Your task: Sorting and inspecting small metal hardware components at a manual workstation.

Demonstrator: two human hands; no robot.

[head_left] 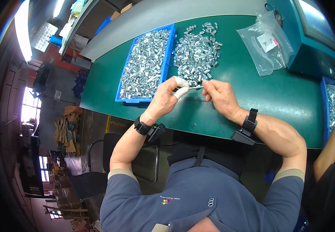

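Note:
My left hand [163, 99], with white coverings on its thumb and forefinger, pinches one end of a thin, light-coloured rod [195, 87]. The other end is between the thumb and fingers of my right hand [222, 96]. What sits at the rod's tips is too small to make out. Just beyond my fingers, a loose pile of small silvery metal parts [196, 56] lies on the green table [229, 58]. To its left stands a blue tray [171, 44] filled with similar metal parts [143, 63].
A clear plastic bag [258, 54] with a white label lies at the back right, beside a teal machine [314, 54]. At the far right, another person's arm [332, 149] reaches by a second blue tray [325, 112] of metal parts. A dark chair [88, 183] stands at the left.

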